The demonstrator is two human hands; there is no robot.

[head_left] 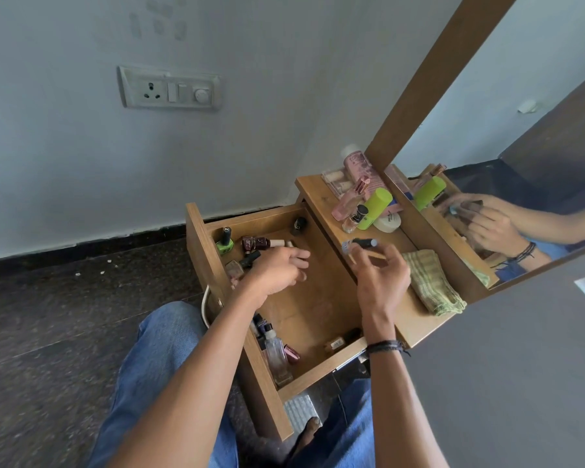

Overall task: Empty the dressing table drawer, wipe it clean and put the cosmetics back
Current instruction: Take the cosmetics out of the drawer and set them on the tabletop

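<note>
- The drawer [304,309] is standing pulled out, and nail polish bottles are lying in its left corner: a green bottle [225,243] and a dark red bottle [255,243].
- The left hand [277,270] is hovering over this corner with loosely curled fingers, holding nothing.
- A clear glass bottle [277,358] is lying at the near edge of the drawer.
- The right hand [380,275] is gripping a thin dark tube [363,243] by the fingertips above the table top [321,201].
- A folded green cloth [431,282] is lying on the table top, just beside this hand.
</note>
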